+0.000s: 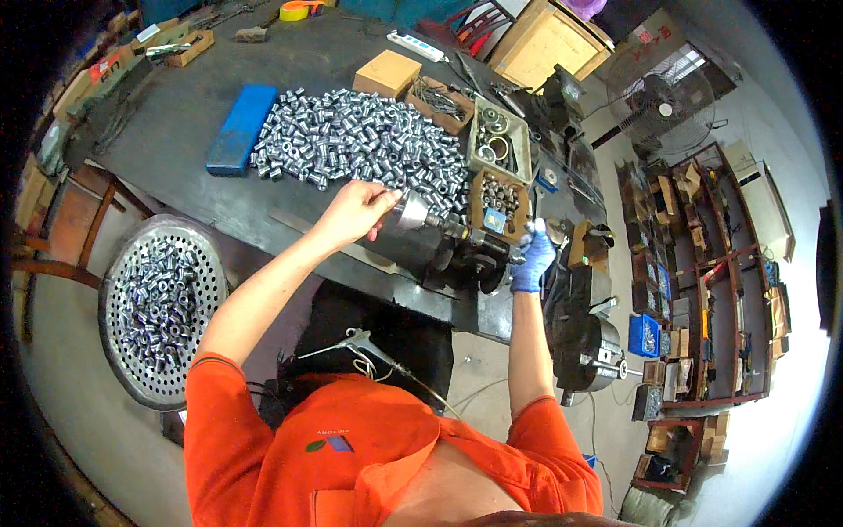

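My bare left hand is closed, thumb and fingertips pinched together at the wide front end of a silver cone-shaped metal head. Whatever lies between those fingertips is hidden. From the cone, a dark metal shaft runs rightward in a bench-mounted fixture. My right hand, in a blue glove with pale fingertips, is closed at the shaft's right end; what it grips is too covered to make out. Just beyond the fixture spreads a large heap of short silver metal sleeves on the dark workbench.
A blue block borders the heap. Boxes of rings and small fittings stand behind the fixture. At left, a perforated round basket holds more sleeves. An air gun hangs below the bench edge. A fan and shelves are at right.
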`<act>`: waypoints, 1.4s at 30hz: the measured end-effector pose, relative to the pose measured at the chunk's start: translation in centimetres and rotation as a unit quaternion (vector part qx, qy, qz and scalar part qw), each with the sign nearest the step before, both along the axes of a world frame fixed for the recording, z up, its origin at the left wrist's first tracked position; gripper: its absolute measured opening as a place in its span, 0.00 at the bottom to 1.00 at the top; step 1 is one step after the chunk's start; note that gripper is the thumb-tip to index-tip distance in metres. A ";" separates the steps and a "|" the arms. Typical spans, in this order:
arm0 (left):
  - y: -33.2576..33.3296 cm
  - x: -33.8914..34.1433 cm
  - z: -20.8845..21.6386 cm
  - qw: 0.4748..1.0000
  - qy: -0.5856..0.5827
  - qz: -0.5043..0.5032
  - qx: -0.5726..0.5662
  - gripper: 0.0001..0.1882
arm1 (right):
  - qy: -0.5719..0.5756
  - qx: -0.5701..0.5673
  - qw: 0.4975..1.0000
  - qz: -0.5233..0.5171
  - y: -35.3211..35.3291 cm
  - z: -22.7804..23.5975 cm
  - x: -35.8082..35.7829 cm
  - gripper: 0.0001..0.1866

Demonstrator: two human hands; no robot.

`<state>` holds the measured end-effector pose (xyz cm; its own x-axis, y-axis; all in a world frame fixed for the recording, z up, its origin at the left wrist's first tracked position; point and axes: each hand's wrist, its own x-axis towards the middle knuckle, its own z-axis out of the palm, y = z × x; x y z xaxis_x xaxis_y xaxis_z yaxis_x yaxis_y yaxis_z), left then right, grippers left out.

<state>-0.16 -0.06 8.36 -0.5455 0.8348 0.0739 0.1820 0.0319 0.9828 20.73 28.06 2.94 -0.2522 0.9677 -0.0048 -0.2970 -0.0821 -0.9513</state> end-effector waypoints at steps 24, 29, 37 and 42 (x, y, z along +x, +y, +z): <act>-10.3 -4.5 -2.7 0.993 -0.069 0.091 0.022 0.10 | 0.019 -0.006 1.000 0.020 -1.7 3.1 -0.4 0.06; -24.8 -5.5 -4.0 0.949 0.042 0.294 -0.106 0.07 | 0.159 0.058 0.982 0.082 -6.3 7.0 3.7 0.15; -28.2 -5.9 -5.1 0.795 0.353 0.381 -0.314 0.13 | 0.115 0.008 0.989 0.087 -9.5 0.0 8.3 0.16; -10.7 -6.1 -5.4 0.840 0.421 0.256 -0.226 0.13 | 0.103 -0.089 0.989 0.058 -6.7 -2.6 4.6 0.12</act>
